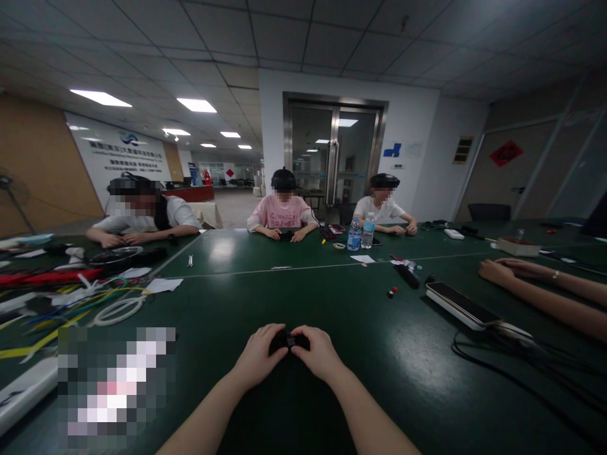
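Note:
A small black object [290, 341] lies between my two hands on the dark green table [294, 297], low in the middle of the view. My left hand [260, 355] has its fingers closed round the left end of it. On the right end, my right hand [318, 352] grips with thumb and fingers. A greyish square part shows in the gap between the thumbs. The fingers cover both ends of the object, so its full shape is hidden.
Cables and a coiled white cord [118, 311] lie at left, near paper [164, 285]. Two water bottles [367, 230] stand mid-table. At right are a phone [462, 304], black cables and another person's forearms [545, 294]. Three people sit across the table.

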{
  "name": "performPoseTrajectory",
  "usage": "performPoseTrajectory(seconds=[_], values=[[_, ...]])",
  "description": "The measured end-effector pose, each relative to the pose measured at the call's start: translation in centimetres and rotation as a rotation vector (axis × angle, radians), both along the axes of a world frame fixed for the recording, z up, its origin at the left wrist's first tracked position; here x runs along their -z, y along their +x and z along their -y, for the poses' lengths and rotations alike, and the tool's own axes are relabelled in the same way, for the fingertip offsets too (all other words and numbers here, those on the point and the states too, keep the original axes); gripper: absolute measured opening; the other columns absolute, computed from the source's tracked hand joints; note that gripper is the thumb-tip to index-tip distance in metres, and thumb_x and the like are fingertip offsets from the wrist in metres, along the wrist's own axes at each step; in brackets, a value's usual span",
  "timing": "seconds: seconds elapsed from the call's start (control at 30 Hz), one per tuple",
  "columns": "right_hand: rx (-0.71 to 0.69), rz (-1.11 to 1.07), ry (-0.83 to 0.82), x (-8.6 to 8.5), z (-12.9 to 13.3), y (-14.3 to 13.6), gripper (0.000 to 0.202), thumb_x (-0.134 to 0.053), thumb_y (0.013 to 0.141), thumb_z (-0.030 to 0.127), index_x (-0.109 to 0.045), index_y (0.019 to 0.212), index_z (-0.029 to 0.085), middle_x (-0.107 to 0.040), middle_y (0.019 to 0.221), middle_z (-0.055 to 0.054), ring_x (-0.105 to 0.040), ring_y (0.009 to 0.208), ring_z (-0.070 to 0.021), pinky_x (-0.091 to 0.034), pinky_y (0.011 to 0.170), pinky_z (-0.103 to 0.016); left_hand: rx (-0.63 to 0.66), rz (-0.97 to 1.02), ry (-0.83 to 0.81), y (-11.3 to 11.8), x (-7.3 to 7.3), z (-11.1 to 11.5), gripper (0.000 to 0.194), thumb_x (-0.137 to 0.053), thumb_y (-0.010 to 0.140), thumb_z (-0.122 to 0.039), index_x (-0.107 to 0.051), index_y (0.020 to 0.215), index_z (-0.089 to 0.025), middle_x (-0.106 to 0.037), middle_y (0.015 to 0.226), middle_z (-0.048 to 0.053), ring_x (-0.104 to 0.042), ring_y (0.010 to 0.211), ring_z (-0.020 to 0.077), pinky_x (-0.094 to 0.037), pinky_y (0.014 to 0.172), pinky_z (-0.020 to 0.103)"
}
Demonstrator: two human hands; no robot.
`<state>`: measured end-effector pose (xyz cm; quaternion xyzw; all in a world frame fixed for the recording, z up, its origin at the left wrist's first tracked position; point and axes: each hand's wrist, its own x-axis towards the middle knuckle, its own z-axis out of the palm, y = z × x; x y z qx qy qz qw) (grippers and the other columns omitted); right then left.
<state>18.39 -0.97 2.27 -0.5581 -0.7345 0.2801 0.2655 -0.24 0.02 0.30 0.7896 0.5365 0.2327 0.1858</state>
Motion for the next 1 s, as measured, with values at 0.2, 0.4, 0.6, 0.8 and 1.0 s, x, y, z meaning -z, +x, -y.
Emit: performPoseTrajectory(seconds=[0.2, 0.4, 0.6, 0.8, 1.0], values=[[-0.013, -0.015, 0.012, -0.38, 0.25, -0.01, 0.026, -0.058, 0.074, 0.028, -0.060, 0.100, 0.031, -0.062, 0.104, 0.002, -0.053, 0.104, -0.0200, -0.036, 0.092, -0.037, 0.049, 0.035, 0.002, -0.11, -0.04, -0.02, 0.040, -0.049, 0.080, -0.028, -0.050, 0.120, -0.027, -0.056, 0.123, 0.002, -0.048, 0.115, 0.0190, -0.034, 0.101, 0.036], [-0.038, -0.034, 0.025, -0.53, 0.22, -0.02, 0.026, -0.055, 0.076, 0.025, -0.059, 0.102, 0.030, -0.062, 0.108, 0.003, -0.052, 0.107, -0.0179, -0.034, 0.095, -0.036, 0.109, -0.015, -0.002, -0.03, -0.62, 0.10, 0.031, -0.044, 0.084, -0.025, -0.060, 0.109, -0.034, -0.053, 0.125, -0.001, -0.045, 0.118, 0.0184, -0.033, 0.101, 0.038], [-0.039, -0.027, 0.048, -0.11, 0.03, 0.04, 0.026, -0.055, 0.076, 0.025, -0.060, 0.102, 0.029, -0.062, 0.110, 0.002, -0.052, 0.108, -0.0175, -0.034, 0.096, -0.035, 0.100, -0.032, -0.015, 0.04, -0.67, 0.14, 0.030, -0.044, 0.085, -0.027, -0.060, 0.109, -0.036, -0.051, 0.126, -0.002, -0.044, 0.119, 0.0190, -0.032, 0.101, 0.039], [-0.056, -0.011, 0.063, 0.12, -0.16, 0.05, 0.026, -0.057, 0.076, 0.028, -0.060, 0.102, 0.029, -0.061, 0.109, 0.002, -0.052, 0.107, -0.0179, -0.034, 0.095, -0.035, 0.092, -0.036, -0.017, 0.04, -0.53, 0.08, 0.029, -0.044, 0.084, -0.026, -0.060, 0.108, -0.035, -0.051, 0.126, -0.002, -0.044, 0.119, 0.0196, -0.031, 0.101, 0.039], [-0.019, -0.002, 0.040, 0.14, -0.09, -0.25, 0.026, -0.060, 0.074, 0.035, -0.060, 0.099, 0.029, -0.061, 0.107, 0.002, -0.052, 0.105, -0.0190, -0.036, 0.092, -0.037, 0.041, 0.010, -0.001, 0.06, -0.39, 0.13, 0.033, -0.048, 0.081, -0.025, -0.053, 0.114, -0.030, -0.056, 0.120, -0.001, -0.048, 0.114, 0.0185, -0.034, 0.100, 0.036]])
